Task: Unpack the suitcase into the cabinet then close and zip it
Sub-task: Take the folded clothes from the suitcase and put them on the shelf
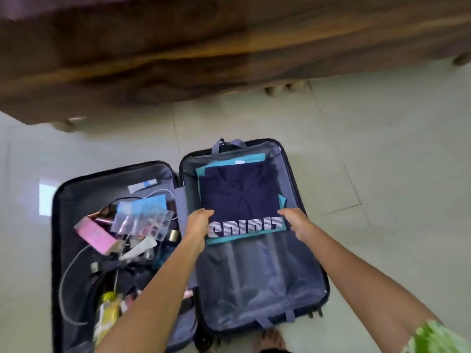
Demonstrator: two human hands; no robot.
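Suitcase [316, 284] lay open flat on the pale tiled floor [382, 149], just before the brown wooden cabinet [178, 52], its two dark shells side by side and hinged in the middle. It had a dark outer rim, a grey lining, and grey straps at the far and near ends of the right shell.

The right shell held two folded garments in one stack at its far end: a navy shirt [239, 194] with white striped lettering on its near edge, lying on a teal one [229, 163] that showed around its borders. The near part of that shell showed bare lining.

The left hand [200, 225] gripped the stack's near left corner, thumb on top, fingers hidden beneath. The right hand [297, 220] held the near right corner, its fingers curled around the edge.

The left shell held a jumble: one pink box [95, 236], one clear plastic pouch [142, 220], one yellow bottle [108, 312], one blue card [150, 202], one white cable [67, 276], and smaller toiletries too blurred to count.

A green sleeve [438, 337] showed on the right arm.
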